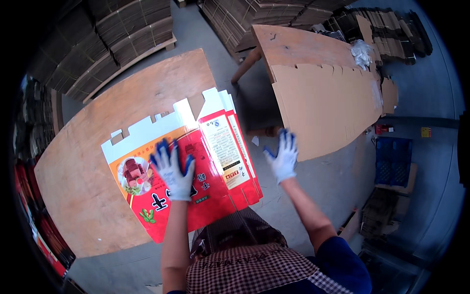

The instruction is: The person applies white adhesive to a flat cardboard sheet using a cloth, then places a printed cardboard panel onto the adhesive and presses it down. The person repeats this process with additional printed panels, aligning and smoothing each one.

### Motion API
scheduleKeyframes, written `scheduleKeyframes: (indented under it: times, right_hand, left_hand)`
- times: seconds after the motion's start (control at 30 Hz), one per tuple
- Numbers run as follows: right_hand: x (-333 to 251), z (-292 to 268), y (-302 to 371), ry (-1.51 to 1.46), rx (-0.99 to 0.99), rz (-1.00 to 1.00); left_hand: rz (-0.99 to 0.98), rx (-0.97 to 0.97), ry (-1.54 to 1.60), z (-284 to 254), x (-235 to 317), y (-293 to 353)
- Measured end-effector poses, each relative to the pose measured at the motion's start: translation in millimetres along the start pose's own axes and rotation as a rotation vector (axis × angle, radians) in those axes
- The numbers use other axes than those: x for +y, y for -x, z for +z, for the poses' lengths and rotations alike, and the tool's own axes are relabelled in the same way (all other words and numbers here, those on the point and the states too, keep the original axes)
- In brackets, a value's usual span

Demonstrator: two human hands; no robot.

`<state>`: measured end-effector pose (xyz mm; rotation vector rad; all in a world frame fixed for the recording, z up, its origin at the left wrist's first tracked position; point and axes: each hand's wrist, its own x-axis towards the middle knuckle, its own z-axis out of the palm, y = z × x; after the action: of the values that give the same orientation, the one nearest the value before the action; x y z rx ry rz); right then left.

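A flat red carton blank [196,210] with white flaps and a printed plate of meat lies across the near right part of a wooden table [88,186]. Its right side shows a white printed panel and layered edges, which overhang the table. My left hand [174,171], in a white glove with blue fingers, is over the red panel with fingers spread; it looks to be lying flat on it. To the right of the carton, my right hand [284,159], gloved alike, hovers with its fingers apart and nothing in them.
A second table [303,41] at the right carries a brown cardboard sheet [328,105] and crumpled clear plastic [361,54]. Tall stacks of folded cardboard [132,29] stand on pallets behind. A blue plastic crate [393,161] sits on the floor at far right.
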<state>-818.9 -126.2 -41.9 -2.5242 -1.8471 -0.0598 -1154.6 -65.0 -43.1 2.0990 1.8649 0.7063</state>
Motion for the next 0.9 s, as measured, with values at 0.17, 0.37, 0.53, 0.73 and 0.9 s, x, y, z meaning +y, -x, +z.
scheduleKeyframes:
  times: [0.17, 0.37, 0.53, 0.73, 0.9]
  right_hand:
    - [37.1, -11.5, -65.1, 0.259, -0.440, 0.293]
    - [64.9, -18.9, -57.5, 0.159, -0.401, 0.164]
    - [42.2, -152.4, -49.6, -0.102, -0.001, -0.054]
    - [29.7, -336.6, 8.5, -0.981, 0.258, 0.244]
    - [41.6, -309.3, 29.9, -1.046, 0.097, 0.078]
  left_hand:
    - [-0.495, 0.237, -0.413, -31.8, -80.2, 44.9]
    - [-0.569, 0.065, -0.518, -35.9, -89.5, 55.0]
    - [-0.408, 0.107, -0.542, -32.2, -88.5, 57.9]
    - [-0.403, 0.061, -0.377, -35.2, -96.0, 60.8]
    - [-0.384, 0.141, -0.139, -35.8, -115.8, 72.0]
